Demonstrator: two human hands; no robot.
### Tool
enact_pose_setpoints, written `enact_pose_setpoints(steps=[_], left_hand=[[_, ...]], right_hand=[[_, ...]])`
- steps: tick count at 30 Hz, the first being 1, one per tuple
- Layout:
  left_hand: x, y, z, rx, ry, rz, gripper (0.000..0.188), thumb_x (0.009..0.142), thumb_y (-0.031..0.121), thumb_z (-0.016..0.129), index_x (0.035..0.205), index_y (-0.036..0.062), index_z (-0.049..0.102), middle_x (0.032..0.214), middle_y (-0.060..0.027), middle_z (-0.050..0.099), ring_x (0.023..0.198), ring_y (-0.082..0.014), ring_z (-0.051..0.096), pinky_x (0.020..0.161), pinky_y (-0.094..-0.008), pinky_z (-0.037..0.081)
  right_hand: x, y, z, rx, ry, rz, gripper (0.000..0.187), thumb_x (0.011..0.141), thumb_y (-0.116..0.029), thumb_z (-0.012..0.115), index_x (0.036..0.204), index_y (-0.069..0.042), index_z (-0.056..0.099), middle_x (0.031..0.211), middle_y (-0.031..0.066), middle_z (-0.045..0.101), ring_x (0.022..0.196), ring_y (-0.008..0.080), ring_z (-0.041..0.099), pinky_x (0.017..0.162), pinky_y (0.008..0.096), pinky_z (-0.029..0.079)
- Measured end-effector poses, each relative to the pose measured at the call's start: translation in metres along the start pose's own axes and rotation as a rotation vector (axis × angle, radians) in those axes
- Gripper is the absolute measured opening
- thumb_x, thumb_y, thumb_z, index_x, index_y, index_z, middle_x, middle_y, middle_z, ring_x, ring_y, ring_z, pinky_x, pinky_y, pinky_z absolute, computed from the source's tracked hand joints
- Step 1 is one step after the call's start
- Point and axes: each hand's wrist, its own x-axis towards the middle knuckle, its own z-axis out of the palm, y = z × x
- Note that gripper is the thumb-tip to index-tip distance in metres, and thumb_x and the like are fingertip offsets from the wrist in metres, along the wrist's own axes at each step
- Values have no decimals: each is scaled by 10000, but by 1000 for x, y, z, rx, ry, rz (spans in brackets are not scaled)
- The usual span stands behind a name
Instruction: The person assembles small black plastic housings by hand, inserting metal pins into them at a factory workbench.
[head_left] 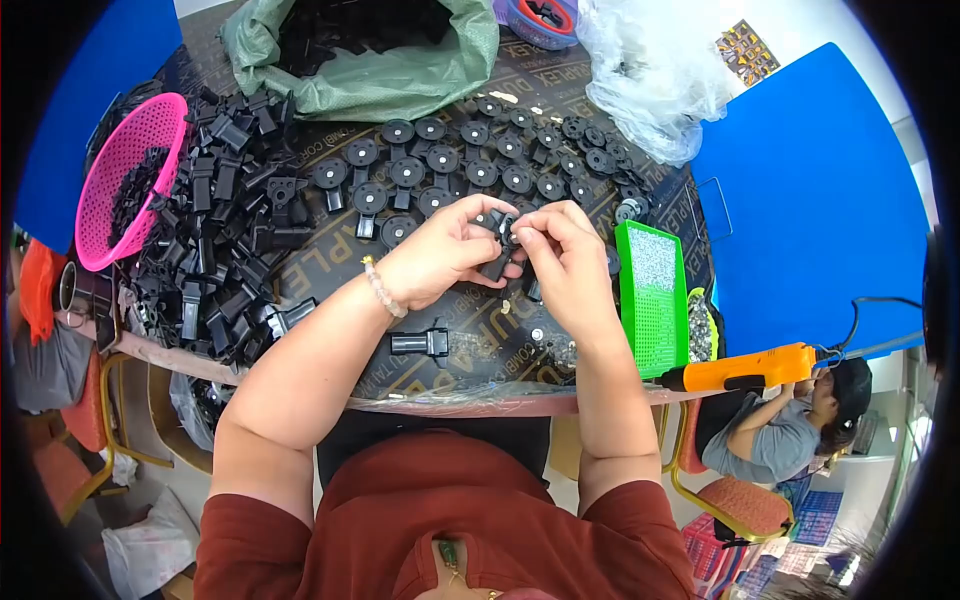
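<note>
Over the middle of the table, my left hand (pixel 447 248) is closed around a black plastic bracket (pixel 496 266), partly hidden by the fingers. My right hand (pixel 568 256) pinches at the bracket's upper end. A small pale bit shows between its thumb and fingertips, too small to name. Below the left wrist lies another black bracket (pixel 420 342). Beyond the hands, several black wheel pieces with round discs (pixel 407 172) are spread in rows. To the right of my right hand stands a green tray (pixel 627 300) holding many small metal pieces (pixel 653 258).
Loose black brackets (pixel 205 240) pile up at the left, beside a pink basket (pixel 172 135). A green woven sack (pixel 375 95) stands at the back. An orange electric screwdriver (pixel 745 369) lies by the right edge, near a blue panel (pixel 820 200). Another person (pixel 770 430) sits beyond.
</note>
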Motion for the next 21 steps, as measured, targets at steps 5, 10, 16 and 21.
enact_pose_setpoints(steps=[5, 10, 16, 21], left_hand=[[-4, 1, 1, -36, 46, -47, 419, 948, 19, 553, 1357, 44, 464, 1044, -114, 707, 874, -189, 720, 776, -356, 616], [-3, 10, 6, -89, 118, -109, 332, 981, 59, 569, 1310, 70, 524, 1074, -150, 714, 862, -194, 733, 711, -286, 589], [1, 3, -4, 8, 164, -9, 281, 987, 118, 632, 1251, 65, 551, 1059, -170, 724, 771, -162, 724, 643, -258, 564], [0, 6, -6, 11, 157, 17, 284, 979, 112, 643, 1251, 80, 570, 1076, -178, 726, 757, -144, 715, 640, -249, 554]], right_hand=[[7, -1, -2, -278, 178, -189, 126, 941, -32, 650, 1044, -3, 716, 1010, 120, 622, 828, 210, 658, 707, 323, 528], [47, 38, -79, -829, 536, -225, 177, 951, -75, 595, 1069, -34, 721, 1018, 180, 680, 985, 375, 642, 882, 455, 512], [97, 111, -125, -1088, 251, 315, 227, 865, -137, 661, 1057, -74, 765, 1076, 203, 733, 1039, 391, 697, 908, 459, 560], [111, 150, -119, -1283, 34, 568, 354, 716, -157, 849, 1047, -114, 733, 1106, 170, 737, 1071, 364, 697, 943, 463, 548]])
